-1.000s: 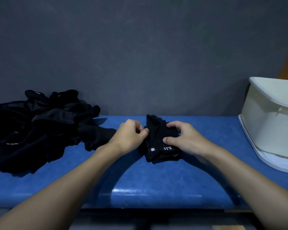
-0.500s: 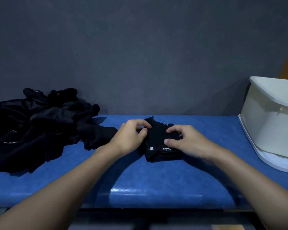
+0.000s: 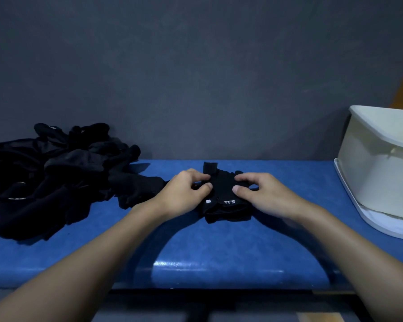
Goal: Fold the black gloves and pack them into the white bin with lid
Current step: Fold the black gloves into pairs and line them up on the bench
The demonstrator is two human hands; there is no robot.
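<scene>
The glove [image 3: 226, 203] lies in the middle of the blue surface [image 3: 219, 252], closer to the back edge than the front. Both hands are on it. The left hand [image 3: 186, 191] pinches the glove's left side between thumb and curled fingers. The right hand [image 3: 261, 194] has its thumb down on top of the glove, with its fingers bent over the glove's far right edge, so it grips the glove too.

A second ago the top part of the glove stuck up long toward the back edge. Now that part looks tucked down and bunched under the fingers, and only a short tab [image 3: 210, 167] pokes up at the back. The right hand's fingers have spread out more across the top. The glove has stayed in the same spot.

I think this means the fold on this one glove is nearly done, but it is not packed yet.

The bin [image 3: 379, 173] sits at the right end of the surface, well apart from the glove, leaning on what looks like its lid [image 3: 358, 219]. A big pile [image 3: 56, 177] of black gloves waits at the left end, so lots of the job is left.
</scene>
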